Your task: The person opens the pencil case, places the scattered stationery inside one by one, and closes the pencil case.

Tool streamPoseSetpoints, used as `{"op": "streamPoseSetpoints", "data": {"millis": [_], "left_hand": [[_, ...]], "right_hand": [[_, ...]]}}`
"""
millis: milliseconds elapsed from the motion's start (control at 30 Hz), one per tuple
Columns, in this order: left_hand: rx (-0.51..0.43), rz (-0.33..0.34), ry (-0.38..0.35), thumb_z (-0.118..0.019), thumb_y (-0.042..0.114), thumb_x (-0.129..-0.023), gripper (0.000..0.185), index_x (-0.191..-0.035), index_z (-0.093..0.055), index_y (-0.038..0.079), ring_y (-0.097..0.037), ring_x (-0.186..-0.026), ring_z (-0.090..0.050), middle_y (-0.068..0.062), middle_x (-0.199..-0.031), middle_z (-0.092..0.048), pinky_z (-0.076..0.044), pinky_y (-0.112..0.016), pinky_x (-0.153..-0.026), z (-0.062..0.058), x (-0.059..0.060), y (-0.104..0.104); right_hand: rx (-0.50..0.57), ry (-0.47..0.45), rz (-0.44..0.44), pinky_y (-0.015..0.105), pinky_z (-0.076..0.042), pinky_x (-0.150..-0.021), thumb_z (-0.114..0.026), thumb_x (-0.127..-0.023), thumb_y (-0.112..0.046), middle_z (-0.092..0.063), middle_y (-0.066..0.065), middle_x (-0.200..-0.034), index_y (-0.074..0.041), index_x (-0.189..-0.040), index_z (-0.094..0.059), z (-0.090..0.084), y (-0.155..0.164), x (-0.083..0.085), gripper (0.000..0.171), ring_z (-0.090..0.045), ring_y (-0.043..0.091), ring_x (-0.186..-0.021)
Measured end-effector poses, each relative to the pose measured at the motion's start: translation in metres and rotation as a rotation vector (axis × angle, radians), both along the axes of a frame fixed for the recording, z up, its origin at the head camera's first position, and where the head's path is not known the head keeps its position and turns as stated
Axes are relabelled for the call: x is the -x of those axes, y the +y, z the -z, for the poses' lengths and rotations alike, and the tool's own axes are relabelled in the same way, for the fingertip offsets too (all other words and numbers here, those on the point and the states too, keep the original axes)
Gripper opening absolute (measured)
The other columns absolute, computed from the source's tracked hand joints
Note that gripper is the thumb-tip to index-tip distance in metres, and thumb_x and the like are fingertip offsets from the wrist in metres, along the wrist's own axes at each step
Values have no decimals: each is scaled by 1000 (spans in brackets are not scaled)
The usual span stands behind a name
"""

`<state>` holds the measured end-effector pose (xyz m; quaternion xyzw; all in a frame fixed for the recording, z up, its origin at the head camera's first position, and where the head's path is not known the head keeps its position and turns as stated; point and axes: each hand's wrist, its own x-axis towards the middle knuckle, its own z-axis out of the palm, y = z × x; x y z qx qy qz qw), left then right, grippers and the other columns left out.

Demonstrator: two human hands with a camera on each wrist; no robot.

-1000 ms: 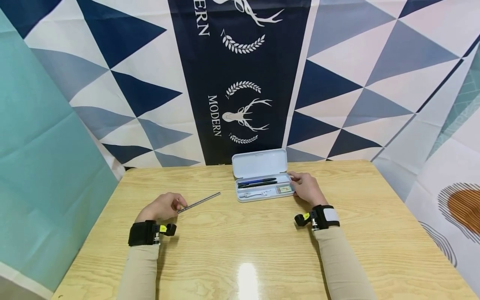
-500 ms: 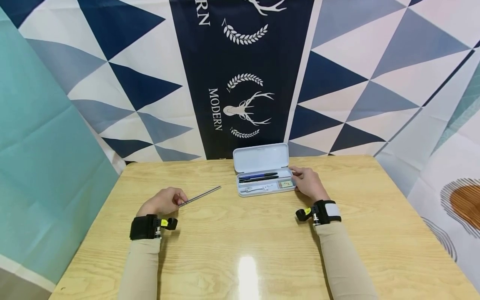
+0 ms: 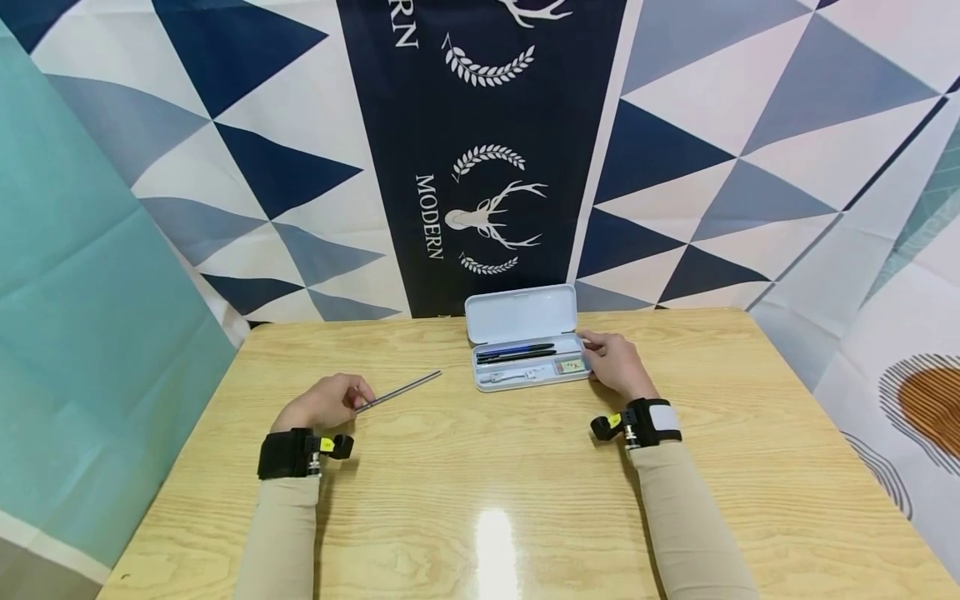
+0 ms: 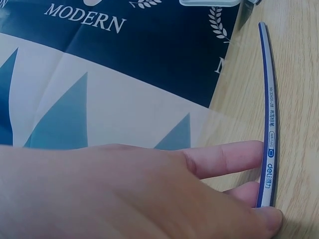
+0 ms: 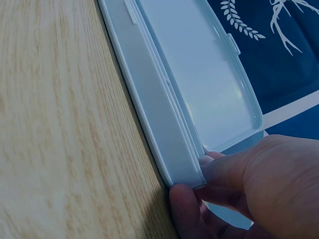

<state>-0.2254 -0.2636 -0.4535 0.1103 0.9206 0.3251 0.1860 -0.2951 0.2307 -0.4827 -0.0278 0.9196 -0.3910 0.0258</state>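
Observation:
My left hand [image 3: 324, 402] pinches the near end of a blue and silver pencil [image 4: 269, 99], its shaft pointing away over the table. In the left wrist view the thumb lies at its end and a finger touches its side. Whether the far tip touches the wood I cannot tell. At the right end of a pale blue pencil case [image 3: 521, 312], my right hand [image 3: 617, 365] grips the rim with thumb and fingers. The lid stands open at the back. Dark pens [image 3: 517, 353], a white item [image 3: 513, 376] and a small patterned block [image 3: 572, 366] lie inside.
The wooden table [image 3: 420, 500] runs up to a patterned cloth [image 3: 300, 158] behind the case. A teal cloth [image 3: 67, 292] hangs along the left side. Glare [image 3: 497, 554] shows near the table's front.
The head view has tilted down slightly, so everything sits a little higher in it. Both hands, the pencil and the case stay about where they were.

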Motion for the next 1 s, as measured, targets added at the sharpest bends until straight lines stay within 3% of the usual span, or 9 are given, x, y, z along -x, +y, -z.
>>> {"op": "streamPoseSetpoints", "data": {"millis": [400, 633, 800, 1000], "left_hand": [[-25, -6, 7, -55, -26, -92, 37, -117, -69, -2, -21, -85, -51, -7, -92, -57, -40, -30, -73, -2, -5, -4], [-8, -9, 133, -57, -19, -100, 31, -121, -70, 0, -24, -93, -58, -16, -104, -68, -48, -36, -82, -5, -3, -1], [-9, -23, 179, -56, -17, -103, 31, -124, -70, 1, -25, -94, -62, -20, -111, -70, -51, -39, -84, -6, -3, 1], [8, -91, 239, -59, -14, -104, 31, -128, -71, 3, -28, -96, -64, -22, -116, -71, -54, -39, -85, -7, 0, 4]], "right_hand": [[-9, 4, -8, 23, -55, -64, -58, -114, -9, -71, 35, -144, -4, -163, -58, 1, -3, 0, 49, -69, 16, -76], [-14, 29, -13, 24, -54, -64, -59, -113, -8, -72, 35, -141, -3, -162, -59, -2, -2, 0, 49, -69, 17, -76], [-2, 25, -11, 24, -54, -63, -59, -114, -7, -73, 35, -140, -2, -161, -59, -2, -2, -2, 48, -67, 14, -72], [3, 19, -10, 24, -55, -64, -59, -114, -8, -72, 36, -142, -2, -162, -59, -2, -1, -3, 48, -68, 15, -73]]}}
